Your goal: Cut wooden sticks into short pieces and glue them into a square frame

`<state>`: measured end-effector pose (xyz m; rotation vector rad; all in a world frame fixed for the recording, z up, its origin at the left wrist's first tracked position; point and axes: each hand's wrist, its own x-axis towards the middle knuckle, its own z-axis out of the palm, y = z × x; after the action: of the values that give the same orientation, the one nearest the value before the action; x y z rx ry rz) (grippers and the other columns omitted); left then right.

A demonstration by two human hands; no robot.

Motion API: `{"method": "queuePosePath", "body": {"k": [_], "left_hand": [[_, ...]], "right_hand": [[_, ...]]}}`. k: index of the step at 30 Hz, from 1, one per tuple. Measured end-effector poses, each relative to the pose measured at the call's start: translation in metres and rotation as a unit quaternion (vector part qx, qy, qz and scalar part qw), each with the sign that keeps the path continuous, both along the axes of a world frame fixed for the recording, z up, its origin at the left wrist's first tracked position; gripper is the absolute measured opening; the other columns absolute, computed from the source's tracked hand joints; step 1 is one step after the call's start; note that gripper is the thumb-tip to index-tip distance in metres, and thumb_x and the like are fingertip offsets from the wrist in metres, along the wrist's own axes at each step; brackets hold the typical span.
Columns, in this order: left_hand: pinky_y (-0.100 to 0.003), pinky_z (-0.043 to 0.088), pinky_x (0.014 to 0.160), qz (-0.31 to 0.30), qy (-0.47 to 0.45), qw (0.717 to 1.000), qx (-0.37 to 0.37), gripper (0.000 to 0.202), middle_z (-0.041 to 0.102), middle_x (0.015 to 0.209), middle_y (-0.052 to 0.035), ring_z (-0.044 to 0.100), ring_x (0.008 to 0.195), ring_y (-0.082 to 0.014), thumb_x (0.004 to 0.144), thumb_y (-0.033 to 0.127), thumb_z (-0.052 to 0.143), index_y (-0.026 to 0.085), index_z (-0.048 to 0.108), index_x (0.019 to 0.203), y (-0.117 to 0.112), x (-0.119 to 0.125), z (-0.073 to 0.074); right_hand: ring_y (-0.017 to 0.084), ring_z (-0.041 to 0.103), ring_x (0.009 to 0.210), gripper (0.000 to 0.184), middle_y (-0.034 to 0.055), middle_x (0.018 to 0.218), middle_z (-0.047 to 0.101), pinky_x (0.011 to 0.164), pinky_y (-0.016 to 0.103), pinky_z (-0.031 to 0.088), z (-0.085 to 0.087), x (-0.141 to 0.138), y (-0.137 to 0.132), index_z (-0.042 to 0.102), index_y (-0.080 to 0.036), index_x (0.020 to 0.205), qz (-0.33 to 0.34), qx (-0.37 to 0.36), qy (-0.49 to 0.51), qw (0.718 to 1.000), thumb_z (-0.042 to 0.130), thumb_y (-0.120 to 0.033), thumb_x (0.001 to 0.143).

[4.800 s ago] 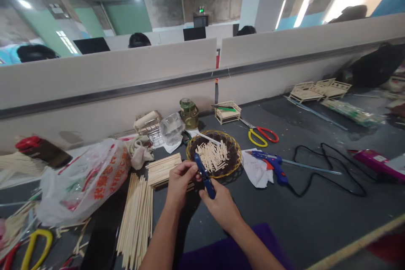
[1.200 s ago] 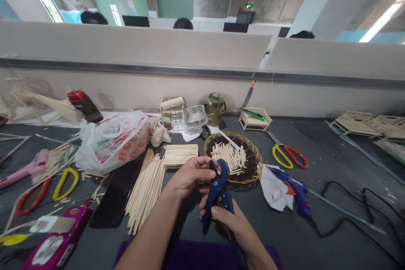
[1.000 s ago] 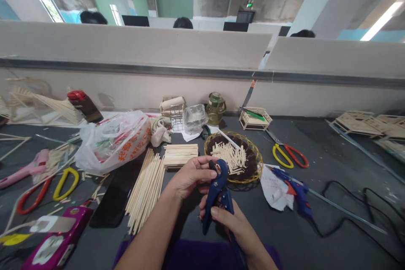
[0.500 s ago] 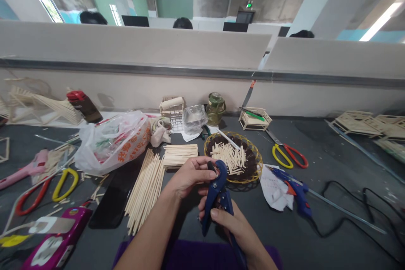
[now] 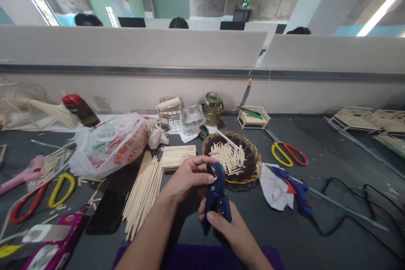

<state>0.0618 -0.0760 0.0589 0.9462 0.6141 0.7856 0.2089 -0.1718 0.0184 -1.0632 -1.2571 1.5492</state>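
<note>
A blue hand cutter (image 5: pixel 215 196) stands upright in front of me over the dark table. My right hand (image 5: pixel 226 223) is closed round its handles from below. My left hand (image 5: pixel 186 176) pinches at the cutter's jaw; whatever sits between its fingertips is too small to make out. Just behind the cutter is a yellow wire basket (image 5: pixel 253 176) holding several short cut sticks (image 5: pixel 230 157). To the left lie a spread of long bamboo sticks (image 5: pixel 142 194) and a neat stack of mid-length sticks (image 5: pixel 177 156).
A blue glue gun (image 5: pixel 295 187) with a black cord lies on paper at right, red-and-yellow scissors (image 5: pixel 287 154) beyond it. At left: a plastic bag (image 5: pixel 109 145), more scissors (image 5: pixel 38 192), a pink glue gun (image 5: pixel 19 175). Small stick models (image 5: pixel 254 117) and a partition stand behind.
Both hands stay at the cutter. Since 4.8 s ago the view has swung left and the cutter has turned upright; in the last second the hands have barely shifted.
</note>
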Motion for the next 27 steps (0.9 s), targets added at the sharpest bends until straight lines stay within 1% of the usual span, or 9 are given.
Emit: {"method": "queuePosePath", "body": {"k": [3,6,8,14,19,22,24,27], "left_hand": [[-0.016,0.041,0.046,0.001,0.001,1.000,0.004,0.045,0.067,0.085,-0.0044,0.058,0.060,-0.0091,0.065,0.014,0.076,0.016,0.063,0.108,0.000,0.000,0.001],[-0.015,0.040,0.045,-0.004,-0.007,1.000,0.005,0.047,0.066,0.084,-0.0035,0.058,0.060,-0.0091,0.064,0.013,0.076,0.017,0.062,0.108,0.000,0.000,0.003],[-0.015,0.041,0.046,-0.005,-0.012,1.000,0.005,0.046,0.065,0.082,-0.0032,0.057,0.059,-0.0086,0.065,0.012,0.075,0.017,0.062,0.109,-0.001,0.000,0.005],[-0.015,0.043,0.049,-0.006,-0.023,1.000,0.004,0.042,0.065,0.079,-0.0023,0.057,0.057,-0.0069,0.067,0.009,0.073,0.015,0.062,0.107,-0.003,0.000,0.008],[-0.019,0.046,0.057,-0.014,-0.022,1.000,-0.002,0.040,0.068,0.080,-0.0040,0.061,0.063,-0.0092,0.066,0.008,0.073,0.015,0.063,0.104,-0.002,-0.002,0.007],[-0.021,0.047,0.059,-0.025,-0.021,0.999,-0.011,0.040,0.069,0.081,-0.0052,0.063,0.065,-0.0115,0.065,0.010,0.074,0.015,0.063,0.103,-0.001,-0.003,0.005],[-0.023,0.048,0.061,-0.025,-0.021,0.999,-0.014,0.039,0.070,0.081,-0.0060,0.064,0.067,-0.0140,0.064,0.012,0.076,0.015,0.064,0.101,0.000,-0.003,0.003],[-0.026,0.049,0.066,-0.018,-0.018,1.000,-0.014,0.040,0.070,0.080,-0.0067,0.066,0.071,-0.0165,0.062,0.013,0.078,0.015,0.065,0.099,0.002,-0.003,-0.001]], "right_hand": [[0.021,0.060,0.087,0.037,0.0098,0.098,0.063,0.078,0.035,0.046,0.001,0.000,-0.002,0.061,-0.016,0.102,-0.002,-0.007,-0.002,1.000,0.058,-0.048,0.084],[0.021,0.060,0.087,0.037,0.0113,0.104,0.061,0.078,0.035,0.046,0.004,-0.001,-0.002,0.061,-0.016,0.100,0.002,-0.008,-0.008,1.000,0.057,-0.048,0.084],[0.020,0.059,0.087,0.036,0.0114,0.104,0.060,0.077,0.034,0.046,0.005,-0.001,-0.003,0.061,-0.016,0.099,0.002,-0.004,-0.017,1.000,0.057,-0.049,0.084],[0.019,0.058,0.084,0.038,0.0106,0.098,0.061,0.072,0.030,0.046,0.004,-0.001,-0.003,0.060,-0.015,0.100,0.005,0.003,-0.035,0.999,0.055,-0.050,0.084],[0.018,0.056,0.073,0.041,0.0077,0.079,0.061,0.064,0.028,0.044,0.010,0.000,-0.001,0.061,-0.014,0.089,0.004,0.015,-0.083,0.996,0.053,-0.054,0.083],[0.017,0.056,0.071,0.040,0.0064,0.076,0.060,0.066,0.029,0.044,0.012,0.000,0.000,0.060,-0.014,0.085,0.001,0.019,-0.093,0.996,0.052,-0.053,0.084],[0.016,0.056,0.069,0.039,0.0047,0.073,0.058,0.067,0.029,0.044,0.010,0.000,0.000,0.060,-0.014,0.090,-0.001,0.014,-0.083,0.996,0.052,-0.052,0.084],[0.014,0.054,0.062,0.039,0.0012,0.070,0.055,0.062,0.028,0.044,0.007,0.000,-0.001,0.057,-0.014,0.100,-0.003,-0.012,-0.061,0.998,0.054,-0.050,0.084]]}}
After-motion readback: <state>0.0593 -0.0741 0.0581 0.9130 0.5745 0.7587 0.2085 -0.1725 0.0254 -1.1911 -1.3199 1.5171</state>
